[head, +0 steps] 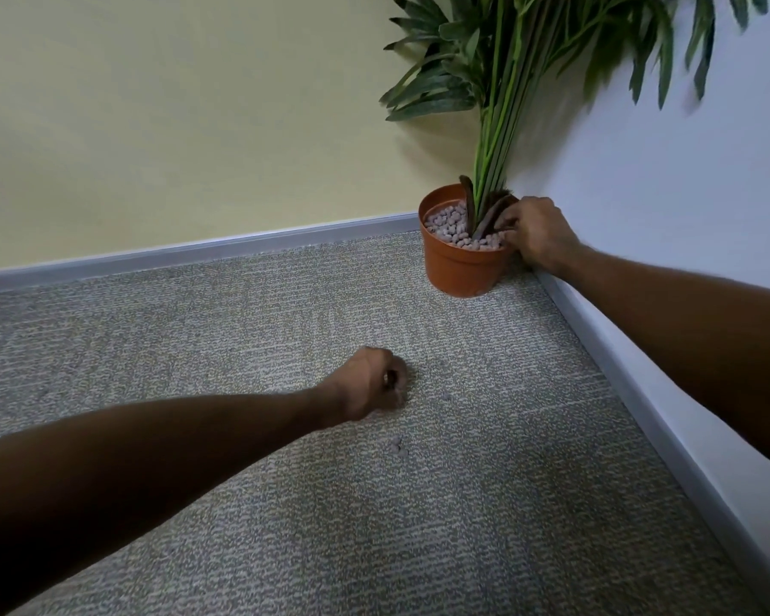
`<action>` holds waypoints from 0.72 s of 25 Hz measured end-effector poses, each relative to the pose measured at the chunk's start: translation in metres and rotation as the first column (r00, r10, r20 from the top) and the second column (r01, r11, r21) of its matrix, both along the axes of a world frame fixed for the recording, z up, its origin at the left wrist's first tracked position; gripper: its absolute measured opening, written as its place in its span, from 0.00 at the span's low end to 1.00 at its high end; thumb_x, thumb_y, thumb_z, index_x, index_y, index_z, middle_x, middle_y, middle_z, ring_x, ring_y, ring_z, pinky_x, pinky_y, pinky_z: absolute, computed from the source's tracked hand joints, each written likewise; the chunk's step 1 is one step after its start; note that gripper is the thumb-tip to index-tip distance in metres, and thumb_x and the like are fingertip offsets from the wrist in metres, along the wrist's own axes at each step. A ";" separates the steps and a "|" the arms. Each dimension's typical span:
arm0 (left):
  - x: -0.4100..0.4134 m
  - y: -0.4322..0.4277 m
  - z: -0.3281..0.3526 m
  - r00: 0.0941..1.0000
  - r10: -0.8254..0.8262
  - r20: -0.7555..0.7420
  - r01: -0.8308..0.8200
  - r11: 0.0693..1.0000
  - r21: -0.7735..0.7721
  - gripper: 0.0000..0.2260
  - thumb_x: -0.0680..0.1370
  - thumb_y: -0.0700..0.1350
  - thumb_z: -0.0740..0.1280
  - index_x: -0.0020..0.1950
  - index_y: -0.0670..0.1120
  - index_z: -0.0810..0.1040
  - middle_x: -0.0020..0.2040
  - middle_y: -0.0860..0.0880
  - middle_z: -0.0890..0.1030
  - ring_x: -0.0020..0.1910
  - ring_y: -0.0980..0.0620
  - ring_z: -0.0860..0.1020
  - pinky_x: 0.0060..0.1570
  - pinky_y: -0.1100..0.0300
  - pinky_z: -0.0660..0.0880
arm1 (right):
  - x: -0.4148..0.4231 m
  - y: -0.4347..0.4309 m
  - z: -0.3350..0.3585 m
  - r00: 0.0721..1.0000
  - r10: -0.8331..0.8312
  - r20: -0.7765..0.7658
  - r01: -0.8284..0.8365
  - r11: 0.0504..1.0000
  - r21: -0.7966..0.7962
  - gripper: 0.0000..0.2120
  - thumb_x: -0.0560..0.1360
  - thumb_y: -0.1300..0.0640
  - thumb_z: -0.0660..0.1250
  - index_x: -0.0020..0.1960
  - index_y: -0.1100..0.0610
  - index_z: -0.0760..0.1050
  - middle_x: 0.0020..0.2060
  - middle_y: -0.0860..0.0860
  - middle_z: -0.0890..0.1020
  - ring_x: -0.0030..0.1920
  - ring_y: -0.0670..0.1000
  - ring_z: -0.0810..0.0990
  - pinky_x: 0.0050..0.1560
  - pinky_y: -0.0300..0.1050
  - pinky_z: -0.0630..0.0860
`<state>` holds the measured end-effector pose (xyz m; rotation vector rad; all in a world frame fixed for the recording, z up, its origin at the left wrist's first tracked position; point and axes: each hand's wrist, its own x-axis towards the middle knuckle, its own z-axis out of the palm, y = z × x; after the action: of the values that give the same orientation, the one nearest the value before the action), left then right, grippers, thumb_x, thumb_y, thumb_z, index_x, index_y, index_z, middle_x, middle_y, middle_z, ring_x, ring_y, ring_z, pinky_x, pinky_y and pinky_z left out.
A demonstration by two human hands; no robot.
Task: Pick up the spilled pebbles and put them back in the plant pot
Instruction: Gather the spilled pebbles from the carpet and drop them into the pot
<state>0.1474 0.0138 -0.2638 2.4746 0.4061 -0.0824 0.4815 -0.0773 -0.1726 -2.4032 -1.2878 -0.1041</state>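
A terracotta plant pot [459,271] stands in the corner of the room, filled with grey-pink pebbles [447,224] around green stems. My right hand [541,235] rests at the pot's right rim, fingertips bunched down onto the pebbles inside; whether it holds any is hidden. My left hand [372,384] is down on the carpet in front of the pot, fingers curled shut, with a small dark pebble showing between thumb and finger. Two spilled pebbles [396,446] lie on the carpet just in front of that hand, and a faint one [447,397] to its right.
Grey patterned carpet [507,504] covers the floor. A metal skirting strip [196,251] runs along the yellow wall, and another [632,380] along the white wall on the right. Plant leaves [530,46] spread overhead.
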 end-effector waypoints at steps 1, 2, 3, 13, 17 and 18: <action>0.007 0.001 0.005 1.000 0.017 0.023 -0.016 1.000 -0.006 0.07 0.76 0.40 0.73 0.41 0.50 0.78 0.42 0.55 0.81 0.41 0.57 0.81 0.40 0.64 0.78 | 0.002 0.000 -0.001 1.000 -0.008 -0.016 0.008 1.000 0.008 0.12 0.74 0.64 0.75 0.57 0.60 0.85 0.55 0.60 0.85 0.55 0.61 0.83 0.58 0.49 0.77; 0.015 0.003 0.011 0.998 0.035 0.049 -0.035 0.999 -0.011 0.07 0.76 0.39 0.72 0.42 0.49 0.78 0.42 0.54 0.82 0.41 0.57 0.81 0.40 0.65 0.78 | 0.003 0.001 -0.002 1.000 -0.013 -0.022 0.014 1.000 0.021 0.13 0.74 0.64 0.75 0.59 0.60 0.85 0.56 0.60 0.85 0.56 0.61 0.83 0.60 0.49 0.78; 0.023 0.005 0.016 0.996 0.054 0.077 -0.053 0.999 -0.009 0.07 0.76 0.39 0.72 0.42 0.49 0.79 0.43 0.54 0.82 0.41 0.56 0.80 0.40 0.66 0.77 | 0.002 0.000 -0.004 1.000 -0.020 -0.023 0.020 0.999 0.031 0.14 0.75 0.65 0.74 0.60 0.61 0.84 0.57 0.60 0.85 0.57 0.61 0.83 0.60 0.48 0.78; 0.146 0.042 0.080 0.839 0.332 0.431 -0.313 0.943 -0.117 0.05 0.74 0.38 0.75 0.48 0.44 0.84 0.48 0.49 0.85 0.45 0.52 0.83 0.44 0.59 0.83 | -0.016 -0.020 -0.049 0.998 0.065 -0.022 -0.060 0.981 0.183 0.15 0.85 0.59 0.56 0.69 0.62 0.72 0.66 0.58 0.72 0.62 0.51 0.72 0.67 0.45 0.71; 0.186 0.051 0.092 0.755 0.395 0.524 -0.408 0.908 -0.096 0.07 0.71 0.35 0.73 0.48 0.42 0.85 0.43 0.46 0.84 0.40 0.52 0.79 0.39 0.63 0.80 | -0.020 -0.024 -0.052 0.995 0.075 -0.069 -0.054 0.960 0.276 0.15 0.85 0.57 0.58 0.70 0.58 0.67 0.66 0.56 0.72 0.59 0.44 0.67 0.61 0.39 0.67; 0.192 0.054 0.091 0.748 0.414 0.518 -0.428 0.898 -0.100 0.07 0.72 0.34 0.73 0.48 0.41 0.85 0.43 0.45 0.84 0.40 0.52 0.79 0.36 0.68 0.77 | -0.019 -0.023 -0.055 0.996 0.068 -0.065 -0.047 0.956 0.288 0.14 0.85 0.57 0.58 0.69 0.58 0.67 0.66 0.56 0.72 0.60 0.44 0.68 0.62 0.40 0.68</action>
<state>0.3397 0.0677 -0.1727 2.2361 0.7075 0.7850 0.4623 -0.1007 -0.2275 -2.1032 -1.2165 -0.1713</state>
